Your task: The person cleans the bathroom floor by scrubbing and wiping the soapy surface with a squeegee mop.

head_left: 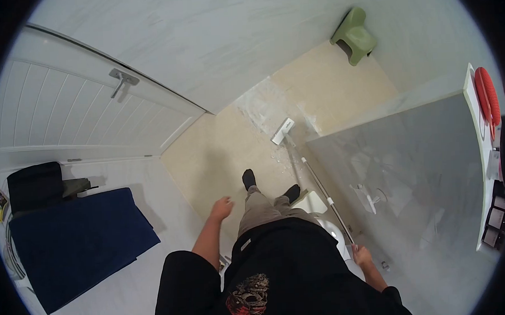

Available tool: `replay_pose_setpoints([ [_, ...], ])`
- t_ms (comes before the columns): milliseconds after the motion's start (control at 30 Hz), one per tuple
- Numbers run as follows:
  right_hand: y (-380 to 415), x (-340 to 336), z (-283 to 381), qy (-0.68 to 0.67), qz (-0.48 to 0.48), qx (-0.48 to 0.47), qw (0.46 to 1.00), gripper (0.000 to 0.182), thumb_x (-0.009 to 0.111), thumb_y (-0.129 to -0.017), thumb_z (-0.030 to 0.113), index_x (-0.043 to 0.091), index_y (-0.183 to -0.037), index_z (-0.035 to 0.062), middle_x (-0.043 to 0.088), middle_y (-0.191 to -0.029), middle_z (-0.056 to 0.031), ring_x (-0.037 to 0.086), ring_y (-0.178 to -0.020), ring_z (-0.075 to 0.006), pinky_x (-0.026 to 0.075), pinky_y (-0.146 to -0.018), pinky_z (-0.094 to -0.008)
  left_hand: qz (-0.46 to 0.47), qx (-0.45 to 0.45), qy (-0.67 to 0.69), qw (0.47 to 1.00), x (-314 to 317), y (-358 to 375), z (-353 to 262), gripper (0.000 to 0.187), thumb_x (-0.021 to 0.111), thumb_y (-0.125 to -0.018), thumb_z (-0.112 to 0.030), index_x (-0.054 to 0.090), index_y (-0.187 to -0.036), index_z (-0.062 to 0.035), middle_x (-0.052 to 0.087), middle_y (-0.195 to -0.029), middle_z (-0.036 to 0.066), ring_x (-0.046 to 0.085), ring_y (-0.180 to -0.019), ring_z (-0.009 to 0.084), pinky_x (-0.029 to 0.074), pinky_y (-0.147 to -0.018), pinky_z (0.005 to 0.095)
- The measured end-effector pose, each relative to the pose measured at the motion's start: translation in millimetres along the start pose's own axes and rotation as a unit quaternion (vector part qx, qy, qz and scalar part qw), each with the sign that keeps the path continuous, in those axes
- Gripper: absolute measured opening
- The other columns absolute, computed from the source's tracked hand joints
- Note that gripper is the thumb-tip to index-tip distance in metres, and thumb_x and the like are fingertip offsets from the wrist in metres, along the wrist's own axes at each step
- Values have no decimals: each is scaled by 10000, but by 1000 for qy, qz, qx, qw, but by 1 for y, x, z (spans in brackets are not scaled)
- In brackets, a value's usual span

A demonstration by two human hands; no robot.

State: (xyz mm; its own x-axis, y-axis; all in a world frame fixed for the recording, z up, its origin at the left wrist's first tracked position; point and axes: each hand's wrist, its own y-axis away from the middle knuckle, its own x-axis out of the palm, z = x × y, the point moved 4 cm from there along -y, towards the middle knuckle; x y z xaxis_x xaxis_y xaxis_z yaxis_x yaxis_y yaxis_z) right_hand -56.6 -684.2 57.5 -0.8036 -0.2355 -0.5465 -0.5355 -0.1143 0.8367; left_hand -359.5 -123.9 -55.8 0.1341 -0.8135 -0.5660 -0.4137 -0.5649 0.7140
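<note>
My right hand (361,255) is wrapped round the upper end of a pale pole. The pole belongs to a long-handled floor mop (283,131), whose white rectangular head rests on the beige floor ahead of my feet; its underside is hidden. Around the head lie a white, foamy wet patch (264,105) and scattered splashes. My left hand (223,208) hangs at my left side with its fingers curled in, and I see nothing in it. My dark-socked feet (248,179) stand on the floor behind the mop head.
A green plastic stool (355,36) stands in the far corner. At right is a grey partition (411,167) with a ledge bearing a red coiled hose (487,96). A white door (75,103) and a hanging navy towel (81,244) are at left. Part of a toilet (337,235) shows beside me.
</note>
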Motion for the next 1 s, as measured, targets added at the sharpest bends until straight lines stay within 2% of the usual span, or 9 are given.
replay_pose_setpoints([
  [233,-34,30,73,-38,-24,-29,999,561,418,-1020,415,666,-925,-79,660,-913,-336,634,-957,-506,496,-877,-551,24,-160,-91,983,-30,49,112,543,629,-866,-376,618,-1280,-26,643,-1258,214,605,-1199,333,450,-1051,401],
  [333,-82,14,155,0,10,-165,986,611,355,-1041,400,666,-877,-100,669,-845,-329,650,-895,-509,536,-787,-531,-93,-52,-18,994,-64,23,72,575,648,-885,-345,558,-1343,-8,584,-1339,231,543,-1270,356,416,-1085,413],
  [433,-67,-62,259,-77,89,-29,993,563,372,-1034,388,664,-948,-85,686,-865,-303,674,-887,-469,537,-803,-533,-283,44,18,958,-171,-20,-19,608,632,-931,-248,432,-1435,25,487,-1439,244,453,-1350,372,344,-1140,423],
  [500,-67,-74,288,-82,84,-24,993,524,388,-1029,371,656,-989,-78,690,-887,-298,681,-905,-454,529,-835,-545,-436,181,-11,881,-271,-27,-100,578,606,-942,-191,416,-1433,47,470,-1455,242,433,-1367,377,320,-1156,421],
  [567,-74,-85,313,1,-132,-159,978,467,420,-1010,348,628,-1008,-70,679,-878,-318,676,-858,-474,534,-806,-550,-550,279,-45,786,-372,-22,-171,563,603,-931,-162,425,-1426,38,430,-1488,236,372,-1402,396,304,-1161,456],
  [700,-60,-73,315,-5,-107,-103,989,378,444,-987,296,571,-1086,-46,676,-935,-319,657,-934,-482,512,-852,-557,-707,382,-142,578,-537,15,-280,574,622,-902,-243,478,-1383,38,441,-1476,228,349,-1378,493,308,-1139,540],
  [900,37,-12,239,-120,-109,-83,983,269,499,-987,227,552,-1168,35,649,-819,-310,639,-812,-504,495,-717,-567,-793,417,-274,350,-694,11,-370,544,572,-900,-439,559,-1359,-146,522,-1438,115,439,-1289,487,341,-1032,666],
  [933,61,-1,229,-133,-120,-81,981,298,492,-997,240,544,-1219,48,655,-807,-298,640,-786,-505,493,-698,-569,-786,423,-272,360,-707,2,-372,544,572,-900,-439,559,-1359,-146,522,-1438,115,439,-1289,487,341,-1032,666],
  [1000,108,12,221,-155,-90,-32,983,382,497,-988,213,520,-1328,40,671,-865,-297,660,-838,-481,519,-745,-545,-838,279,-369,289,-729,-20,-375,523,542,-869,-503,619,-1268,-174,618,-1308,78,564,-1118,443,397,-913,671],
])
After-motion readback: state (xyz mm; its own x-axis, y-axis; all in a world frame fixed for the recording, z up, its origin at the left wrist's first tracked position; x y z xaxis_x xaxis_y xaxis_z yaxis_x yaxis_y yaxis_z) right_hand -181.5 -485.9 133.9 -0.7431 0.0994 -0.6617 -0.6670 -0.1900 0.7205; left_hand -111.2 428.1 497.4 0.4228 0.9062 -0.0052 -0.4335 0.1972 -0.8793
